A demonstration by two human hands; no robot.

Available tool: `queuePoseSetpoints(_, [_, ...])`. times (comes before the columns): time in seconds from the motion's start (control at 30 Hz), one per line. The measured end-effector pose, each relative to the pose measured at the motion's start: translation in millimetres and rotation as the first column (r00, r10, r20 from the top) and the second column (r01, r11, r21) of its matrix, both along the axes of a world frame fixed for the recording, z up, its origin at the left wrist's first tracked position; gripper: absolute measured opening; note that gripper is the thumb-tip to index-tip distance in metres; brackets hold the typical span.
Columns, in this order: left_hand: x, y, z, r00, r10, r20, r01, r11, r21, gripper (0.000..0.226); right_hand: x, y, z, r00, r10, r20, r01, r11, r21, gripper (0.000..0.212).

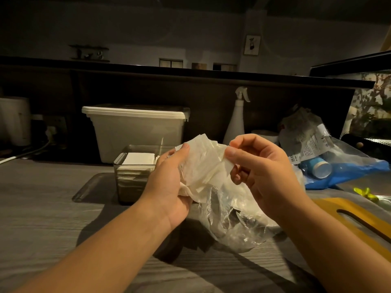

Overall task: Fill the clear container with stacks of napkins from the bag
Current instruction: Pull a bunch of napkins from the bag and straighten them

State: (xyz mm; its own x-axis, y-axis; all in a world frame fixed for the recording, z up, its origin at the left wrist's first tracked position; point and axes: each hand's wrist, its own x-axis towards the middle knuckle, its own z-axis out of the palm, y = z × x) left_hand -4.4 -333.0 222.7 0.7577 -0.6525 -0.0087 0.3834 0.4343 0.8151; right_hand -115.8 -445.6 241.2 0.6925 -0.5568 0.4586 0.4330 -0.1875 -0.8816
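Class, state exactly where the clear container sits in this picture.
In the head view, the clear container sits left of centre on the counter, just in front of the lidded white bin and left of the left hand gripping napkins.

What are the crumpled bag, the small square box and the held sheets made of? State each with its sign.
The crumpled clear bag: thin glossy plastic film; it wrinkles and shows through. The small square clear container: rigid plastic or glass; straight see-through walls. The white napkins: probably soft matt tissue paper; they fold limply.
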Motion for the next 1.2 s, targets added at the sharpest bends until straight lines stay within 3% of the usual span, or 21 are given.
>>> queuePoseSetpoints(0.17, [-0.3, -0.1, -1.4, 0.999, -0.009, 0.032, 0.009, 1.0, 0.001, 0.043, -0.3, -0.6, -0.5, 0.998, -0.002, -0.066, 0.0, 0.999, -0.035, 0.005])
queuePoseSetpoints(0.37, [-3.6, -0.7, -3.4, 0.998, -0.06, 0.022, 0.06, 0.998, -0.019, 0.032, -0.6, -2.9, 4.9, 0.999, 0.026, -0.03, -0.023, 0.996, 0.086, 0.004])
queuePoseSetpoints(0.57, [-5.0, -2.2, -2.2, 0.997, -0.079, 0.012, 0.079, 0.997, -0.003, 0.038, -3.3, -12.9, 7.2, 0.998, 0.063, 0.03, -0.069, 0.953, 0.296, 0.003])
queuePoseSetpoints(0.87, [9.7, 9.2, 10.1, 0.986, 0.055, 0.158, -0.054, 0.998, -0.011, 0.047, 2.6, -22.2, -0.3, 0.992, 0.111, -0.056, -0.092, 0.96, 0.266, 0.017])
queuePoseSetpoints(1.0, [12.9, 9.9, 9.3, 0.98, 0.046, 0.195, -0.043, 0.999, -0.019, 0.033, 8.1, -22.2, -7.7, 0.972, 0.135, -0.192, -0.08, 0.959, 0.271, 0.026])
queuePoseSetpoints(1.2, [13.6, 8.0, 6.0, 0.963, 0.089, 0.253, -0.098, 0.995, 0.02, 0.03, 8.5, -21.8, -7.5, 0.969, 0.116, -0.216, -0.07, 0.975, 0.213, 0.018])
